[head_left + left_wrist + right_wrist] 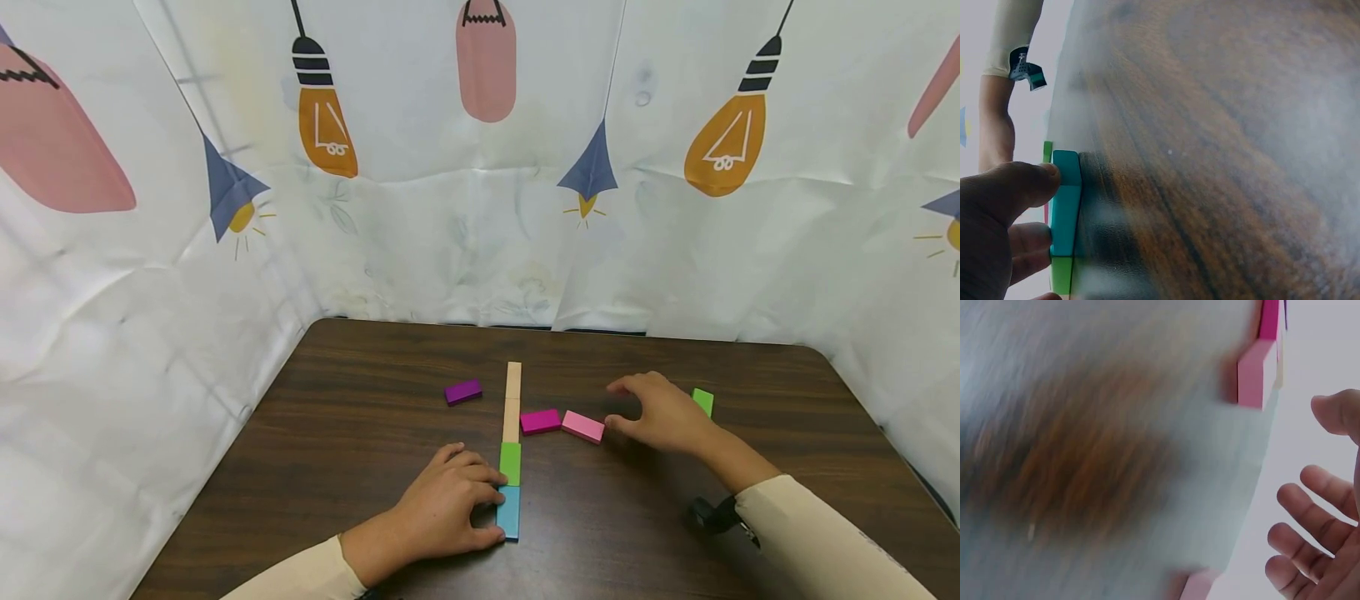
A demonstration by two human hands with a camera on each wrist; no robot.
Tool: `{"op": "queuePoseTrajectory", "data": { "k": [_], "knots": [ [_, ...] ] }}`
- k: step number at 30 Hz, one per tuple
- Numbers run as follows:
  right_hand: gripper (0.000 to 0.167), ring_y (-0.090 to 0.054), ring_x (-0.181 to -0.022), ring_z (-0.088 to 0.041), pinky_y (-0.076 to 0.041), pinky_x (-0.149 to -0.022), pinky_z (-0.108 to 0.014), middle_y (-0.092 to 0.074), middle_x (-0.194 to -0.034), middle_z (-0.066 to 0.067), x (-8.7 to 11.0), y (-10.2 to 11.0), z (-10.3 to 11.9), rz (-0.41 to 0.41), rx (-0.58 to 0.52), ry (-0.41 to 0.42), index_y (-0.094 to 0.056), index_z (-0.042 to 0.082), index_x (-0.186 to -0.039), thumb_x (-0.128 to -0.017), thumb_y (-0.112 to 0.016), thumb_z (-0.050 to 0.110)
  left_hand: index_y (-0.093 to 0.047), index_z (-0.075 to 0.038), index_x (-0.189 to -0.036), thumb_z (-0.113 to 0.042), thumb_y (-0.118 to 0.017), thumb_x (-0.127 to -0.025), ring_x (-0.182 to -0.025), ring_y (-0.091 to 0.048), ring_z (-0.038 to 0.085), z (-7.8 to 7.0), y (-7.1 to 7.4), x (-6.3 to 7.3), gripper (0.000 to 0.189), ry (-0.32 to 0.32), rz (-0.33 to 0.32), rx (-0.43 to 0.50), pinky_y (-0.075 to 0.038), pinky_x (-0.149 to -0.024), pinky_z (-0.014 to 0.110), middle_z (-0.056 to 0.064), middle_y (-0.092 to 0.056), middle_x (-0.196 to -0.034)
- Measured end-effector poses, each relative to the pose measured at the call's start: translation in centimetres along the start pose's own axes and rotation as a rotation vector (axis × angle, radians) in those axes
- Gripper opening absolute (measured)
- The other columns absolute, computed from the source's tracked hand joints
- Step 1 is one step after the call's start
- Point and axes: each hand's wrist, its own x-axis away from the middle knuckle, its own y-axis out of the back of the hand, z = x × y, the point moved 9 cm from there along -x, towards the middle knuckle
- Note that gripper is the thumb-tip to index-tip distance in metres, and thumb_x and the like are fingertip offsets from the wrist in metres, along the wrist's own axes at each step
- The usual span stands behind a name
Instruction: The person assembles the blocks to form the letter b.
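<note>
Closest in, the left hand (447, 506), fingers relaxed and parted, touches a smooth blue block (509, 512) on the wood-grained table (337, 442); a green block (511, 463) abuts its far end. Farther, the empty right hand (660, 410) hangs open beside a pink oblong block (582, 427). Beyond hangs a creased, printed sheet (450, 225).

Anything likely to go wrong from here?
1. Left hand touches the blue block at the near end of the row; a sideways nudge might skew the line.
2. Right hand is close to the pink block; a clumsy reach could knock it into the magenta block, possibly disturbing the row.
</note>
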Motion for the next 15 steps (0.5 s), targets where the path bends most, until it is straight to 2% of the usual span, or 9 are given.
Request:
{"op": "queuePoseTrajectory", "data": {
  "k": [6,11,15],
  "knots": [
    [0.050,-0.054,-0.122,-0.035,-0.047,-0.099,-0.057,-0.067,-0.127,-0.009,0.9,1.2,-1.4,-0.015,-0.007,0.019,-0.066,0.007,-0.131,-0.089,-0.080,0.033,-0.082,-0.027,-0.107,-0.055,-0.077,-0.085,-0.117,-0.058,0.012,-0.1,0.1,0.1,0.035,-0.007,-0.013,-0.001,-0.038,-0.108,0.056,-0.014,-0.069,-0.123],
    [0.052,-0.048,-0.129,-0.039,-0.042,-0.103,-0.061,-0.063,-0.134,-0.014,1.5,1.9,-3.0,-0.023,-0.018,0.010,-0.064,0.007,-0.134,-0.089,-0.080,0.029,-0.081,-0.027,-0.108,-0.055,-0.076,-0.086,-0.117,-0.058,0.012,0.0,0.0,0.0,0.036,0.000,0.001,0.000,-0.038,-0.109,0.056,-0.015,-0.068,-0.124],
    [0.051,-0.046,-0.130,-0.043,-0.041,-0.102,-0.063,-0.061,-0.136,-0.018,1.7,2.4,-4.3,-0.025,-0.017,0.005,-0.063,0.005,-0.135,-0.089,-0.079,0.022,-0.081,-0.027,-0.108,-0.055,-0.076,-0.087,-0.117,-0.058,0.012,0.0,0.0,0.0,0.035,0.002,0.003,-0.001,-0.038,-0.108,0.056,-0.015,-0.068,-0.124]
  ]
}}
